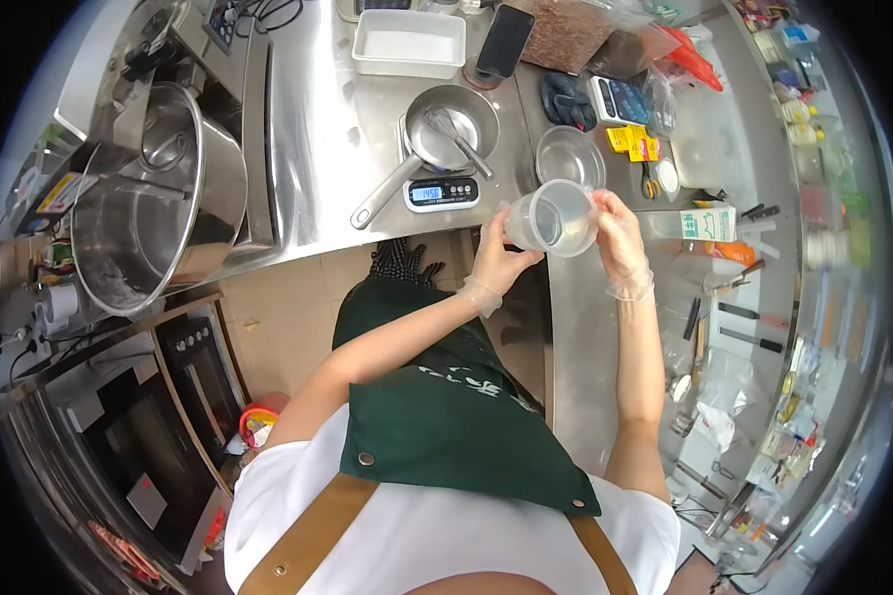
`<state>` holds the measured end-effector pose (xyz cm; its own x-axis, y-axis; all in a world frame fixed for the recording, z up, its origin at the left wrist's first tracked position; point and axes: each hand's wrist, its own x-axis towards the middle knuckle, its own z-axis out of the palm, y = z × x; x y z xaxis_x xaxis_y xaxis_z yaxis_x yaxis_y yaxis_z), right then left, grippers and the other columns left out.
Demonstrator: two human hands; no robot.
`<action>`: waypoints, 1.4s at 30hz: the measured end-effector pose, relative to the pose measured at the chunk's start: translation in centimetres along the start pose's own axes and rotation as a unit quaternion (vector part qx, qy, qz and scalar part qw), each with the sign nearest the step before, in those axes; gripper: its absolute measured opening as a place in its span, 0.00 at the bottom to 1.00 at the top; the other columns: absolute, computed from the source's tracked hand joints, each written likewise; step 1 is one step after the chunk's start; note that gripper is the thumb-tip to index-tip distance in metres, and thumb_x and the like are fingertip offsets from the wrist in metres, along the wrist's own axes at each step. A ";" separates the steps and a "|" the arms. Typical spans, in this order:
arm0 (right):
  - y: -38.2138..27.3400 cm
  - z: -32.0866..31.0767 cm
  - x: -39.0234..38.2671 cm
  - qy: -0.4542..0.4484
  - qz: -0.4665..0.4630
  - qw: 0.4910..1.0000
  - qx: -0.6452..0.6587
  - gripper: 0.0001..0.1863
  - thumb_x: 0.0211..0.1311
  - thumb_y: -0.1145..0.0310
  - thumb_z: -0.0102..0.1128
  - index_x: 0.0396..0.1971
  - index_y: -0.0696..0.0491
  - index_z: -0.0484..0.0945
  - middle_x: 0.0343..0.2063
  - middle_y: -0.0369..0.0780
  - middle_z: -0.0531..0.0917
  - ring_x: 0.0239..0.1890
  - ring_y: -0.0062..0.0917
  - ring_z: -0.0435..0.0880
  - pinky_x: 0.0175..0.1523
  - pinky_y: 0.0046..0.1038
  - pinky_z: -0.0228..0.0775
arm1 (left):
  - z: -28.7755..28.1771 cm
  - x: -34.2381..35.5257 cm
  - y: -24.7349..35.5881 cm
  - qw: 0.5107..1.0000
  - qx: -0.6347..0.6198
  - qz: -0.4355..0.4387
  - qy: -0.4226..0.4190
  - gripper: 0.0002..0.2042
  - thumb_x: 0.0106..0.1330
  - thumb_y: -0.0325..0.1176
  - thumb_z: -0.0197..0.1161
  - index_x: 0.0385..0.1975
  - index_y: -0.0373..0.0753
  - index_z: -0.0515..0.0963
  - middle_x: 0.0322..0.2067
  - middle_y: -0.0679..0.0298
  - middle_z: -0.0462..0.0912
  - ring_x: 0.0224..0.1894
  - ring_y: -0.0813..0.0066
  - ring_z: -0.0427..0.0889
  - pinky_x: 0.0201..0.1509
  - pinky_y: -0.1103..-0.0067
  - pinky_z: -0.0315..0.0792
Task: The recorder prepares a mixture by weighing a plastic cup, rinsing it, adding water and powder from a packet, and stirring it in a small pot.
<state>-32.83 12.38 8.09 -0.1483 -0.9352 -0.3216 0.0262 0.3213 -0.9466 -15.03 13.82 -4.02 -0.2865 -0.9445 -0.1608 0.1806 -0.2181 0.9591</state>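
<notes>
A translucent plastic cup (556,216) is held tilted between my two hands, in front of the steel worktop's edge. My left hand (501,256) grips its left side, and my right hand (615,230) has its fingers around the right side. Both wear clear plastic gloves. Just beyond the cup is a round clear plastic container (571,147). To their left, a steel saucepan (481,114) with a whisk (445,127) inside rests on a digital scale (440,194), its handle pointing toward me.
A large steel mixing bowl (104,233) is at left above ovens (114,441). A white tray (407,61), a phone (506,42) and bags (566,35) line the back. A second scale (615,102), scissors (648,183), a carton (700,224) and knives (749,337) lie along the right.
</notes>
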 end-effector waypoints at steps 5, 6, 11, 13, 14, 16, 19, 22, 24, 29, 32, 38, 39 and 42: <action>-1.0 -0.7 5.0 -0.029 0.017 0.999 -0.033 0.13 0.55 0.72 0.53 0.42 0.55 0.73 0.33 0.30 0.76 0.33 0.11 0.72 0.36 0.15 0.60 | 1.0 3.8 -1.4 0.999 0.006 0.019 0.040 0.42 0.46 0.28 0.72 0.61 0.32 0.53 0.50 0.54 0.64 0.48 0.67 0.72 0.47 0.76 0.73; -1.0 -0.8 6.0 -0.037 0.026 0.998 -0.043 0.13 0.55 0.72 0.54 0.42 0.55 0.73 0.33 0.29 0.76 0.33 0.10 0.71 0.35 0.14 0.59 | 1.0 4.4 -1.6 0.999 -0.001 0.013 0.051 0.43 0.45 0.31 0.74 0.60 0.33 0.54 0.51 0.53 0.64 0.48 0.65 0.73 0.49 0.74 0.71; -1.3 -0.1 10.2 -0.070 0.067 0.994 -0.058 0.14 0.56 0.72 0.54 0.43 0.55 0.73 0.33 0.30 0.77 0.32 0.09 0.71 0.35 0.13 0.59 | 1.1 6.3 -2.0 0.996 -0.019 -0.045 0.074 0.41 0.45 0.30 0.73 0.59 0.31 0.56 0.51 0.55 0.66 0.47 0.68 0.73 0.48 0.74 0.71; -1.5 -0.1 11.6 -0.105 0.082 0.987 -0.087 0.14 0.56 0.71 0.54 0.43 0.56 0.73 0.33 0.30 0.77 0.32 0.09 0.71 0.35 0.13 0.59 | 1.5 6.8 -2.8 0.991 -0.015 -0.005 0.132 0.41 0.45 0.29 0.73 0.59 0.31 0.56 0.50 0.55 0.67 0.45 0.69 0.74 0.47 0.74 0.72; -1.5 0.0 12.3 -0.112 0.083 0.986 -0.090 0.14 0.56 0.71 0.54 0.43 0.56 0.73 0.33 0.30 0.77 0.32 0.09 0.71 0.35 0.13 0.59 | 1.6 7.1 -3.2 0.990 -0.017 -0.005 0.139 0.41 0.45 0.29 0.73 0.59 0.31 0.56 0.50 0.55 0.67 0.45 0.69 0.74 0.47 0.74 0.72; -1.7 0.4 13.5 -0.131 0.074 0.983 -0.102 0.14 0.54 0.71 0.54 0.42 0.56 0.74 0.30 0.31 0.77 0.30 0.11 0.72 0.34 0.15 0.62 | 1.6 7.7 -4.0 0.989 -0.060 -0.045 0.130 0.40 0.46 0.29 0.73 0.59 0.32 0.56 0.50 0.56 0.67 0.45 0.69 0.74 0.47 0.74 0.72; -2.1 0.8 15.0 -0.147 0.081 0.978 -0.121 0.14 0.53 0.71 0.54 0.41 0.57 0.74 0.29 0.31 0.77 0.29 0.12 0.73 0.33 0.15 0.62 | 2.0 8.5 -4.6 0.988 -0.046 -0.053 0.139 0.41 0.47 0.28 0.72 0.60 0.32 0.54 0.51 0.56 0.67 0.46 0.70 0.74 0.47 0.75 0.72; -2.3 1.0 16.4 -0.166 0.082 0.969 -0.163 0.14 0.52 0.72 0.54 0.41 0.57 0.75 0.28 0.31 0.77 0.29 0.12 0.73 0.32 0.15 0.63 | 2.5 8.9 -4.1 0.980 -0.139 -0.049 0.131 0.42 0.49 0.27 0.71 0.62 0.32 0.51 0.52 0.57 0.68 0.47 0.69 0.74 0.48 0.76 0.72; -2.3 1.1 17.1 -0.181 0.083 0.964 -0.178 0.15 0.53 0.72 0.53 0.42 0.57 0.74 0.30 0.31 0.77 0.29 0.12 0.73 0.33 0.15 0.62 | 2.6 9.0 -3.7 0.978 -0.146 -0.061 0.139 0.41 0.50 0.25 0.69 0.62 0.33 0.51 0.52 0.57 0.69 0.49 0.69 0.74 0.50 0.76 0.72; -2.7 2.0 18.1 -0.189 0.090 0.956 -0.205 0.16 0.53 0.72 0.52 0.43 0.58 0.74 0.30 0.31 0.77 0.29 0.11 0.72 0.33 0.14 0.62 | 3.0 9.3 -2.0 0.946 -0.273 -0.091 0.152 0.35 0.53 0.21 0.65 0.60 0.33 0.53 0.51 0.58 0.70 0.52 0.70 0.73 0.54 0.75 0.70; -2.4 2.2 18.6 -0.188 0.107 0.953 -0.212 0.15 0.53 0.72 0.52 0.42 0.59 0.74 0.29 0.31 0.76 0.28 0.11 0.71 0.32 0.13 0.62 | 3.0 9.3 -1.7 0.934 -0.308 -0.110 0.141 0.32 0.53 0.19 0.63 0.58 0.33 0.56 0.51 0.59 0.70 0.53 0.70 0.72 0.56 0.75 0.69; -2.4 2.2 18.7 -0.182 0.121 0.948 -0.230 0.14 0.53 0.73 0.51 0.41 0.59 0.75 0.29 0.31 0.76 0.26 0.11 0.70 0.32 0.13 0.62 | 3.1 8.8 -1.1 0.926 -0.328 -0.131 0.134 0.31 0.54 0.20 0.63 0.58 0.35 0.57 0.50 0.59 0.71 0.52 0.71 0.72 0.53 0.77 0.70; -2.5 2.3 18.7 -0.182 0.124 0.948 -0.232 0.15 0.53 0.73 0.52 0.41 0.59 0.75 0.29 0.31 0.76 0.26 0.11 0.70 0.32 0.13 0.62 | 3.0 8.8 -1.1 0.927 -0.325 -0.140 0.126 0.30 0.55 0.20 0.63 0.57 0.35 0.57 0.50 0.60 0.72 0.52 0.72 0.73 0.51 0.77 0.71; -2.7 2.5 18.5 -0.181 0.126 0.946 -0.239 0.15 0.53 0.73 0.52 0.41 0.60 0.74 0.28 0.31 0.76 0.25 0.11 0.70 0.31 0.13 0.62 | 3.2 8.7 -1.2 0.929 -0.318 -0.143 0.124 0.29 0.55 0.21 0.63 0.57 0.35 0.57 0.47 0.61 0.73 0.48 0.74 0.74 0.44 0.80 0.72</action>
<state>-33.21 -6.17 4.65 0.1535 -0.7820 -0.6041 -0.4476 0.4899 -0.7480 -20.70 6.61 -5.79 -0.1974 -0.8354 -0.5130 0.6728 -0.4960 0.5489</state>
